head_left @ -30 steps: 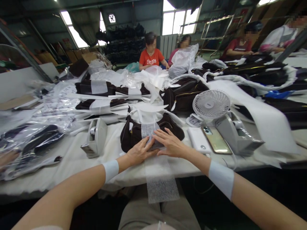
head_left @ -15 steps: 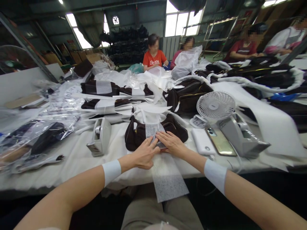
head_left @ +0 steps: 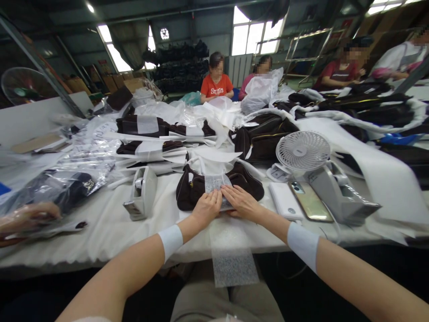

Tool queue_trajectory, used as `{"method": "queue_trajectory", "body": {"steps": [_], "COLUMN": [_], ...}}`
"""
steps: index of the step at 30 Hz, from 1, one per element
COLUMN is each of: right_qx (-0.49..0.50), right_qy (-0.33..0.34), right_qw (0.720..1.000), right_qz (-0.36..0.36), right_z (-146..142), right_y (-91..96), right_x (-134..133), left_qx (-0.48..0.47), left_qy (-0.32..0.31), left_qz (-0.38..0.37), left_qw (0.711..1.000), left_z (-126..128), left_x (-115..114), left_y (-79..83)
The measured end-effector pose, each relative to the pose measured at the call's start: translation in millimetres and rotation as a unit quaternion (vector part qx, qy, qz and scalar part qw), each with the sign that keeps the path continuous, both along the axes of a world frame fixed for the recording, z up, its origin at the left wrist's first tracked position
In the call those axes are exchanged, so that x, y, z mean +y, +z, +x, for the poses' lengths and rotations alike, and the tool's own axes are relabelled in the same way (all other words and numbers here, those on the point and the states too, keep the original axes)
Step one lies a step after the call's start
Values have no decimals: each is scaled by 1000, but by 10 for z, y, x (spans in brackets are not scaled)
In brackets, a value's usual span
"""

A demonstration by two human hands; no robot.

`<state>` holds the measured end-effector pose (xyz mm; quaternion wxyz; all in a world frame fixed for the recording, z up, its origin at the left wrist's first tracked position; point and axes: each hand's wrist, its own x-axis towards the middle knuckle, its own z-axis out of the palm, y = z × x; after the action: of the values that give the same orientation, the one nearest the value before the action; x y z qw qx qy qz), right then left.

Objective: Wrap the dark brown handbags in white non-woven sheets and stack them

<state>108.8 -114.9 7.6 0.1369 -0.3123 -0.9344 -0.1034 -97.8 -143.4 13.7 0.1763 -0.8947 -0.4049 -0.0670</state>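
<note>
A dark brown handbag [head_left: 187, 190] lies on the white-covered table in front of me. Across its middle runs a strip of thin translucent foam sheet [head_left: 233, 264], whose near end hangs over the table edge above my lap. My left hand [head_left: 208, 206] rests on the strip with its fingers stretched forward. Beside it, my right hand [head_left: 241, 202] lies on the strip and the bag's right part, fingers extended. The fingertips of both hands nearly meet. My right thumb is partly hidden near the bag's lower edge.
Tape dispensers stand left [head_left: 140, 194] and right [head_left: 342, 197]. A white power bank [head_left: 284, 201], a phone [head_left: 311, 201] and a small fan [head_left: 303, 150] are at right. Wrapped bags [head_left: 142, 125] lie behind. A co-worker's hand [head_left: 31, 217] is at the left; other people sit opposite.
My left hand has shifted forward and flattened its fingers on the foam strip. My right hand stays nearly in place. At the left, the co-worker's hand has come further into view.
</note>
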Motion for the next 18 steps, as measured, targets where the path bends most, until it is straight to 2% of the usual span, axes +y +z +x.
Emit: {"method": "queue_trajectory", "body": {"steps": [4,8,13,18], "right_qx": [-61,-60,-28,-65], "right_qy": [6,5,-10,-13], "right_qw": [998,997,999,998], "right_qz": [20,51,21,12], "right_z": [-51,-73,-16,-68], "right_y": [40,36,85,209], "right_x": [24,23,43,75], "left_qx": [10,16,12,14], "left_qy": [-2,-3,-13,-27], "left_qz": [5,-2,-38,-74], "left_qw": [1000,1000,999,997], "left_z": [36,34,-22,-21], "left_x": [29,2,-18,68], "left_y": [75,101,159,304]}}
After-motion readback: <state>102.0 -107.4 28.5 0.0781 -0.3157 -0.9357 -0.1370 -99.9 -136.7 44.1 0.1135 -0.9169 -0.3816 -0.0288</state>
